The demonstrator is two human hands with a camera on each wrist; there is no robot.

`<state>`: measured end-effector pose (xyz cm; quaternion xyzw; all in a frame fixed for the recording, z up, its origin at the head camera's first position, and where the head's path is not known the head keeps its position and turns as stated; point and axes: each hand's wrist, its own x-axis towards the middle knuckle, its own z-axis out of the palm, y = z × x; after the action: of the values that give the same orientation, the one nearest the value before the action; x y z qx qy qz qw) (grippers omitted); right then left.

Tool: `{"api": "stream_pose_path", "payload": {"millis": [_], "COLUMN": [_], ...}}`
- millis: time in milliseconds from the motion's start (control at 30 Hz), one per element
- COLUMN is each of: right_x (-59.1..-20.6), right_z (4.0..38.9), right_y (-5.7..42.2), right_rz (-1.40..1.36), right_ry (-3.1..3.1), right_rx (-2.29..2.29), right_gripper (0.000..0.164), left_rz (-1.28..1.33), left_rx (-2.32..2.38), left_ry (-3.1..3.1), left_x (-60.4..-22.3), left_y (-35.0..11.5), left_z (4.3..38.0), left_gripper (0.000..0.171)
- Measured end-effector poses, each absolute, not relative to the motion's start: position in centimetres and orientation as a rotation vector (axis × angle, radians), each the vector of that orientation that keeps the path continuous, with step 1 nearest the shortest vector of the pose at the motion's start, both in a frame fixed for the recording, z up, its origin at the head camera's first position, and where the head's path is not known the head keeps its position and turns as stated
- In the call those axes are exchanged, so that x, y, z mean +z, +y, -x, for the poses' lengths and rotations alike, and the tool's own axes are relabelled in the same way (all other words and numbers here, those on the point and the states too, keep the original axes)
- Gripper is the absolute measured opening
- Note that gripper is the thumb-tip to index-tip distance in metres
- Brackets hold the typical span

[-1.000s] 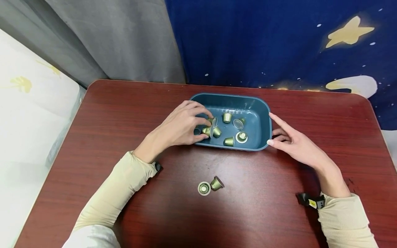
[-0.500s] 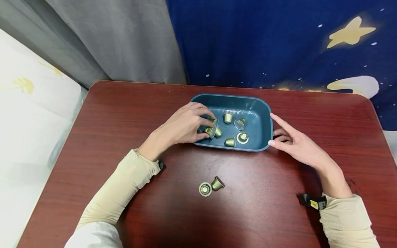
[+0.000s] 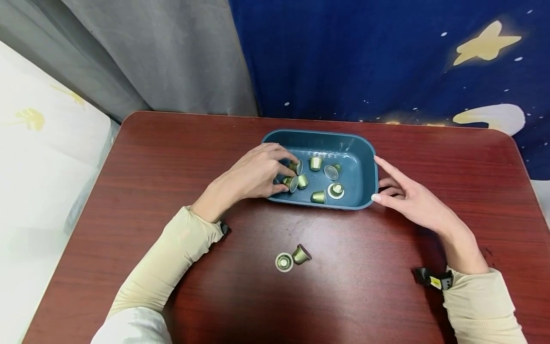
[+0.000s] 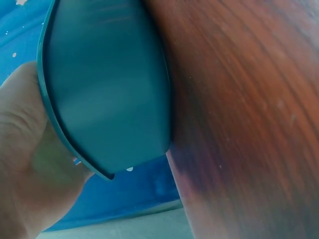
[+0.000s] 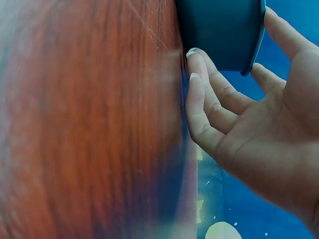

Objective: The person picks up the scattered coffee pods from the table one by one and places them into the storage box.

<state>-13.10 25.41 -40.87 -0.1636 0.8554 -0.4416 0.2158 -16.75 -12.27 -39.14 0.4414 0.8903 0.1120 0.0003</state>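
Note:
In the head view my left hand (image 3: 258,173) reaches over the left end of a blue plastic bin (image 3: 365,177), fingers spread and bent down inside. Its thumb and index fingertips lie right beside a green coffee capsule (image 3: 290,183) with a silver lid. Several more capsules lie in the bin, including an upturned one (image 3: 336,190) and one on its side (image 3: 318,197). My right hand (image 3: 408,197) touches the bin's right end with straight index finger and thumb at the rim. In the right wrist view the other fingers (image 5: 214,94) curve loosely below the rim.
Two coffee capsules lie on the table in front of the bin: one upturned (image 3: 284,262), one tipped over (image 3: 301,254). The brown wooden table (image 3: 365,296) ends shortly behind the bin. A grey curtain (image 3: 185,57) and blue curtain (image 3: 343,57) hang behind it.
The capsule at my left thumb and index finger has tilted and settled lower among the others. My right hand stays at the bin's right end.

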Motion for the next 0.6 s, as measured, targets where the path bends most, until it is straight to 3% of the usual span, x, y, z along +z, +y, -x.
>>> {"api": "stream_pose_path", "payload": {"millis": [600], "right_x": [-41.06], "right_z": [13.08], "right_y": [25.52], "right_rz": [0.462], "right_ry": [2.358], "right_rx": [-1.254], "right_gripper": [0.079], "left_rz": [-1.307], "left_rx": [0.389], "left_ry": [2.756], "left_x": [-39.07], "left_y": [-12.32], "left_z": [16.68], "left_gripper": [0.028]}}
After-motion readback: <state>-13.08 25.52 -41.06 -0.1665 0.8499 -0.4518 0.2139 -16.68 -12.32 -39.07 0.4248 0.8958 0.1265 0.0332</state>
